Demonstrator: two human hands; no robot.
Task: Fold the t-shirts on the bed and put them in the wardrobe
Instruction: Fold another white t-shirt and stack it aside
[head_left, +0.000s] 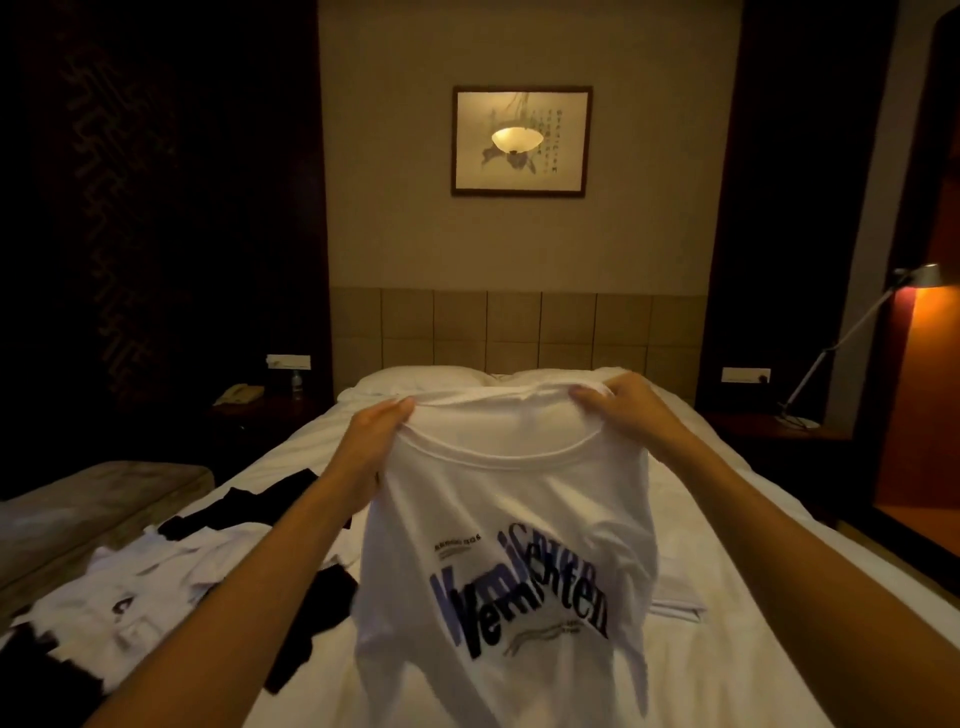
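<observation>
White t-shirt (498, 525): held up between both hands above the bed (727, 545), front toward the camera; print in black and blue overlapping letters, motion-blurred, possibly "Vemichten"; smaller lines above and below the print illegible; fabric plain white, ribbed round collar, body hanging creased. Left hand (371, 441) grips the left shoulder seam, fingers curled; right hand (621, 402) grips the right shoulder likewise. Left of the left forearm: pile of black and white garments (130, 597) on the sheet.

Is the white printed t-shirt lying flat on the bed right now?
No, the left hand and right hand grip the white printed t-shirt at its shoulders, holding it up above the bed.
</observation>
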